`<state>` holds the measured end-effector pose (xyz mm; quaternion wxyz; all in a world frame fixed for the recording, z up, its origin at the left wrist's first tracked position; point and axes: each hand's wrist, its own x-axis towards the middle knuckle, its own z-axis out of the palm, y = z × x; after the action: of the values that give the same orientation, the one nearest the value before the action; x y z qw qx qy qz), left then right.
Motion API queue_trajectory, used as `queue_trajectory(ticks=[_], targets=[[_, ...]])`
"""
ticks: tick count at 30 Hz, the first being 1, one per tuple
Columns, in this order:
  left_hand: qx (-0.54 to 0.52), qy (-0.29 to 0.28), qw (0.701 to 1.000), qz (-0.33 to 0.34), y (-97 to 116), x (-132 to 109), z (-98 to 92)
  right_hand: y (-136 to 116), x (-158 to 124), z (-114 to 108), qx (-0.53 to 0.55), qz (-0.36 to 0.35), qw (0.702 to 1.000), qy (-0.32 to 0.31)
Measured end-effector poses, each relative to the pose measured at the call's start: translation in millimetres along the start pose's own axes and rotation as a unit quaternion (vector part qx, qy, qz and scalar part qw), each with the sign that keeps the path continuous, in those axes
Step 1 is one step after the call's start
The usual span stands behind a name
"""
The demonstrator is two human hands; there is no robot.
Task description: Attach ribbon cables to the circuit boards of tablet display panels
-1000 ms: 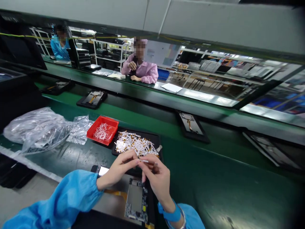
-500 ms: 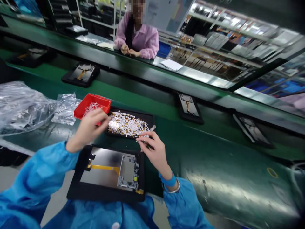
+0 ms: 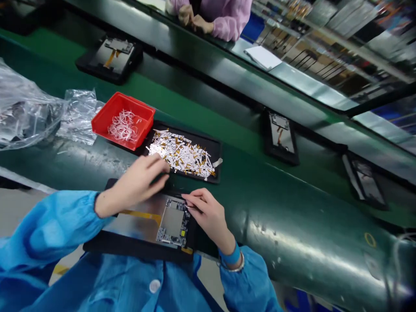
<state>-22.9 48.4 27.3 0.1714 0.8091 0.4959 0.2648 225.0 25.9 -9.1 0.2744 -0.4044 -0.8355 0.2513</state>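
An opened tablet-like device [image 3: 130, 232] lies in front of me, its back off. It shows a metal plate, a yellow flex cable [image 3: 143, 214] and a circuit board [image 3: 173, 223]. My left hand [image 3: 138, 184] hovers over the device's upper left part, fingers bent, thumb and forefinger slightly apart, nothing visible between them. At the board's upper right corner is my right hand [image 3: 208, 212], its fingertips pinched together; what they hold is too small to make out. Beyond lies a black tray [image 3: 212, 147] of small white and amber strips [image 3: 182, 154].
Left of the tray stands a red bin [image 3: 147, 128] with thin white strips [image 3: 123, 125]. Clear plastic bags [image 3: 29, 104] lie at far left. More opened devices [image 3: 113, 58] sit along the green belt. A co-worker's hands [image 3: 195, 19] rest on the far counter.
My left hand has come from beside the red bin down over the device. My right hand has shifted from the tray's edge to the board's corner. The view has tilted down.
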Motion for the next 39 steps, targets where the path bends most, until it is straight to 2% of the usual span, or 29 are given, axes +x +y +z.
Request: queue_trajectory(ticks=[2,6,12,18,23,25,27,30,33,36,39], targets=[[-0.056,-0.05,0.997,0.021,2.6,-5.7,17.6,0.0,-2.7,1.6,-0.01,0.002,1.0,0.003],[-0.094,-0.073,0.993,0.017,-1.1,-10.4,33.9,0.1,-0.5,5.5,-0.038,-0.013,0.999,-0.008],[-0.131,-0.079,0.988,0.034,-3.7,-10.2,29.0,-7.7,4.5,-0.1,-0.096,-0.038,0.993,-0.053],[-0.13,-0.092,0.983,0.094,-4.3,-15.1,31.1,-20.4,5.8,-14.4,-0.142,0.042,0.98,-0.131],[-0.095,-0.094,0.985,0.112,-3.9,-14.4,34.4,-13.1,7.1,-16.2,-0.048,0.071,0.984,-0.158],[-0.088,-0.096,0.985,0.114,-3.0,-13.5,34.0,-7.4,6.1,-18.1,0.023,0.077,0.986,-0.146],[-0.086,-0.103,0.983,0.124,-1.5,-12.8,33.3,-2.0,4.2,-22.7,0.103,0.092,0.984,-0.108],[-0.092,-0.124,0.975,0.161,1.5,-12.4,33.0,4.2,2.2,-31.3,0.22,0.14,0.965,0.011],[-0.091,-0.146,0.966,0.193,4.0,-12.5,33.9,8.1,3.2,-32.7,0.279,0.183,0.935,0.119],[-0.076,-0.148,0.966,0.199,5.2,-12.2,34.6,10.3,6.9,-21.8,0.323,0.241,0.906,0.128],[-0.058,-0.147,0.968,0.196,5.9,-11.4,34.2,12.0,11.3,-8.5,0.423,0.284,0.855,0.097]])
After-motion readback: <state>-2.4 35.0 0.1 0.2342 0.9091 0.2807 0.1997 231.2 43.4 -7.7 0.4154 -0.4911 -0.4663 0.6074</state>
